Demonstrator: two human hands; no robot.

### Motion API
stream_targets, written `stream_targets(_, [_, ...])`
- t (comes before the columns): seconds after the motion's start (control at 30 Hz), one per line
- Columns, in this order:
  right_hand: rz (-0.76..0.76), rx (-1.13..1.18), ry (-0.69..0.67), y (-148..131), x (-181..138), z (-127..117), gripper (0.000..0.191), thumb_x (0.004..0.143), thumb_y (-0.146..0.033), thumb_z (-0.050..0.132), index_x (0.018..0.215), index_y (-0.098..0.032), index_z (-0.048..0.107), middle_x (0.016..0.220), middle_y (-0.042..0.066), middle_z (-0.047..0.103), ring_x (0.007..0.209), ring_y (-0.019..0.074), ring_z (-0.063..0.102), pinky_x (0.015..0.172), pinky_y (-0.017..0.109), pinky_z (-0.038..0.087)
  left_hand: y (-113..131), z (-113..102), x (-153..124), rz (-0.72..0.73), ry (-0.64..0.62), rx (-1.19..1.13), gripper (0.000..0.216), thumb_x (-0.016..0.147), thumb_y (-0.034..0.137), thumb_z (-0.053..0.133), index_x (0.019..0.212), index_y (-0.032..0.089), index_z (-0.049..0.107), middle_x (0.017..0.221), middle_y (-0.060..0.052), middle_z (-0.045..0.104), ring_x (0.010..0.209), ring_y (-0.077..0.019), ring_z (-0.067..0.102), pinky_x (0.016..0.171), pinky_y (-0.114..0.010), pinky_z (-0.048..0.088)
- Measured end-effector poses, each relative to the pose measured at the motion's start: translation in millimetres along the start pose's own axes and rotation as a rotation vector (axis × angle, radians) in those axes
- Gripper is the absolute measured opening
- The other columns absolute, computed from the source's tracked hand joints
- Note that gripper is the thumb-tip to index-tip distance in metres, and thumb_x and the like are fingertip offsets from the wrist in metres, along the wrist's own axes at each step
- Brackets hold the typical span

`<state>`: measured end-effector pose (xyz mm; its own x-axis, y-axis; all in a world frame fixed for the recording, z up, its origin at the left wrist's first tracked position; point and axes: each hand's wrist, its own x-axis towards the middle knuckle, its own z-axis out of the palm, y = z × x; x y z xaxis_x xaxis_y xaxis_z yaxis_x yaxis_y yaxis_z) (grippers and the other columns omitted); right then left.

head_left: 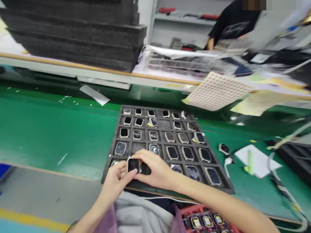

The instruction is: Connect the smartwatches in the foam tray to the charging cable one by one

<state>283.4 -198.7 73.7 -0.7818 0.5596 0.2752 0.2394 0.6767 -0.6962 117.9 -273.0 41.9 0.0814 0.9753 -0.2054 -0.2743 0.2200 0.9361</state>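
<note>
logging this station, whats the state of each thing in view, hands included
left hand: grip shut on watch case, fingers at its lower left
right hand: grip shut on watch case from the right
watch case: held above the tray's near edge, dark screen facing up
foam tray: flat on the green belt, most pockets filled, a few empty
foam stack: piled on the shelf
loose watch case: lying on the belt right of the tray

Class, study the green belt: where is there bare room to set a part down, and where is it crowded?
Free: the wide green belt left of the foam tray, and a strip behind the tray toward the white rail. Crowded: right of the tray, with a loose watch case, paper and cables. Both hands, left and right, hold a watch case over the tray's near edge.
</note>
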Motion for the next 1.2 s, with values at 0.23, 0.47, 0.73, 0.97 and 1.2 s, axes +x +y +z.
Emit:
stream_targets(0.23, [-0.034, 0.090, 0.022, 2.3, 3.8, 2.0, 0.030, 0.086, -0.019, 0.063, 0.114, -0.018, 0.052, 0.106, 0.010, 0.058, 0.096, 0.0228, 0.056, 0.082, 0.036, 0.048, 1.7, -2.5, 1.5, 0.005, 0.028, -0.005, 0.025, 0.080, 0.030, 0.070, 0.092, 0.010, 0.062, 0.075, -0.004, 0.060, 0.074, -0.0146, 0.058, 0.067, -0.021, 0.043])
stream_targets(0.47, [-0.035, 0.095, -0.002, 3.8, 4.7, 2.2, 0.035, 0.086, -0.018, 0.063, 0.119, -0.018, 0.051, 0.109, 0.009, 0.056, 0.099, 0.0230, 0.055, 0.085, 0.038, 0.047, 5.8, -2.5, 0.1, 0.001, 0.019, -0.032, 0.026, 0.080, 0.030, 0.070, 0.093, 0.010, 0.062, 0.076, -0.004, 0.059, 0.072, -0.0140, 0.056, 0.066, -0.022, 0.042])
stream_targets(0.73, [-0.012, 0.092, -0.024, 2.7, 5.1, -0.5, 0.036, 0.085, -0.018, 0.063, 0.119, -0.018, 0.051, 0.110, 0.009, 0.056, 0.098, 0.0235, 0.055, 0.085, 0.038, 0.049, 6.3, -2.9, -1.3, -0.006, 0.020, -0.025, 0.025, 0.080, 0.031, 0.069, 0.092, 0.009, 0.062, 0.079, -0.005, 0.060, 0.070, -0.0133, 0.054, 0.065, -0.022, 0.041])
stream_targets(0.97, [-0.034, 0.120, -0.017, 2.7, 6.0, -0.7, 0.035, 0.086, -0.019, 0.063, 0.119, -0.018, 0.051, 0.107, 0.008, 0.056, 0.098, 0.0222, 0.055, 0.084, 0.035, 0.048, 6.6, -2.5, -2.4, 0.001, 0.024, -0.001, 0.026, 0.081, 0.032, 0.068, 0.093, 0.010, 0.062, 0.071, -0.003, 0.054, 0.073, -0.0153, 0.054, 0.068, -0.023, 0.042])
stream_targets(1.2, [-0.028, 0.123, -0.030, 3.9, 5.8, -2.0, 0.035, 0.086, -0.020, 0.063, 0.119, -0.018, 0.050, 0.107, 0.009, 0.056, 0.098, 0.0222, 0.055, 0.084, 0.035, 0.048, 6.8, -2.3, -2.3, 0.007, 0.027, 0.018, 0.029, 0.081, 0.033, 0.068, 0.099, 0.011, 0.062, 0.068, -0.001, 0.052, 0.076, -0.0177, 0.056, 0.071, -0.025, 0.043])
